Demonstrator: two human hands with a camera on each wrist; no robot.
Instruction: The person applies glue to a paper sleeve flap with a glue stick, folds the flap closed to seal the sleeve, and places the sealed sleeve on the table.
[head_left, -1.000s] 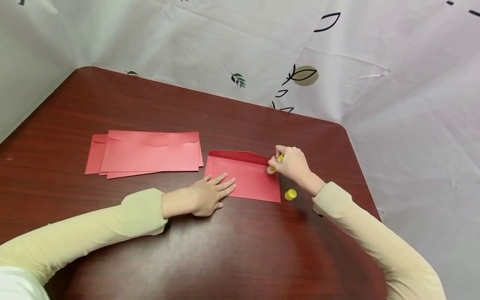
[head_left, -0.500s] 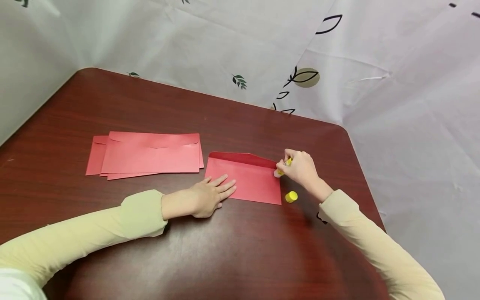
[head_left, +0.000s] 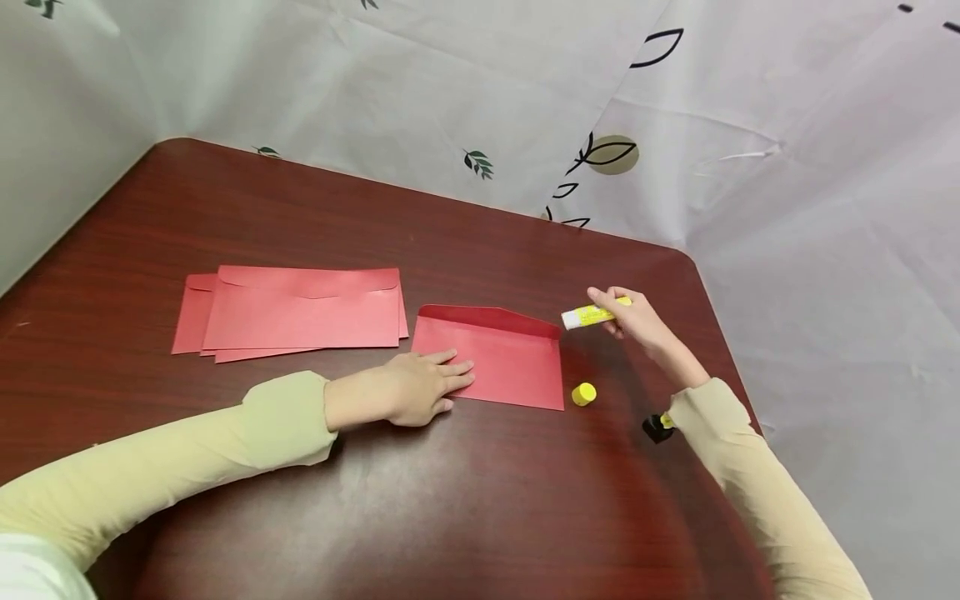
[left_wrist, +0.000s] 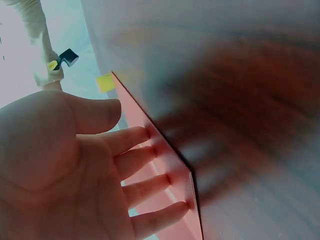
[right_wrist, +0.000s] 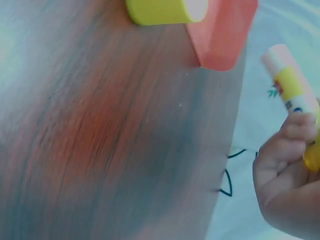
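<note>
A red envelope (head_left: 506, 358) lies on the table with its flap (head_left: 487, 317) folded open at the far side. On its near left corner rests my left hand (head_left: 416, 389), fingers spread and straight; the left wrist view shows the fingertips (left_wrist: 165, 180) touching the paper. Off the envelope's far right corner, my right hand (head_left: 633, 321) holds an uncapped yellow and white glue stick (head_left: 592, 315), its white end pointing left. In the right wrist view the glue stick (right_wrist: 290, 82) sits between thumb and curled fingers. The yellow cap (head_left: 583, 394) stands on the table right of the envelope.
Several red envelopes (head_left: 300, 312) lie overlapped to the left, flaps folded down. Around them is the dark red wooden table (head_left: 420, 517), with a patterned white cloth (head_left: 420, 92) behind. A black device (head_left: 657, 427) shows under the right sleeve.
My right hand has moved right and up off the envelope's right edge, and the glue stick now lies nearly level in its grip. The left hand stays on the envelope.
</note>
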